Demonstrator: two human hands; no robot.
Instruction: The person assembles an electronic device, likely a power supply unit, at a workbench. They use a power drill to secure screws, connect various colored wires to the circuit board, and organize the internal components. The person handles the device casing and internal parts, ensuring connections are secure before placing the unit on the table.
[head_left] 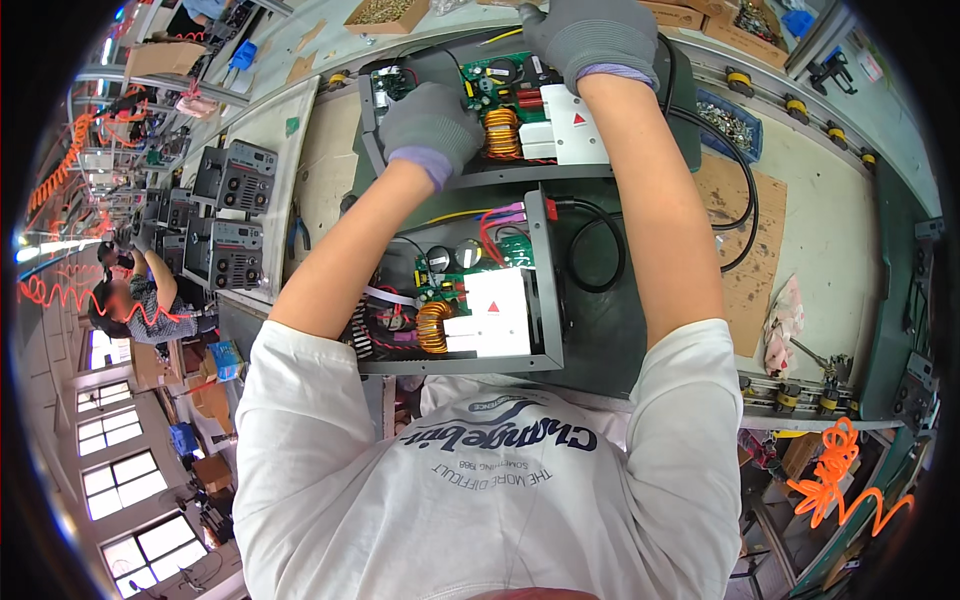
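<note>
Two grey metal chassis with exposed electronics lie one behind the other in front of me. Inside the far chassis are a green circuit board, a copper-wound coil and a white plate. My gloved left hand reaches into its left end, fingers curled down beside a small board; the fingertips are hidden. At its far right side, my gloved right hand is curled over the edge, near a yellow wire. What either hand grips is out of sight. The near chassis has a similar coil and white plate.
Black cables loop to the right, near a blue bin of screws and brown cardboard. Finished-looking machines stand at left beside pliers. A cloth lies at right. Another person works far left.
</note>
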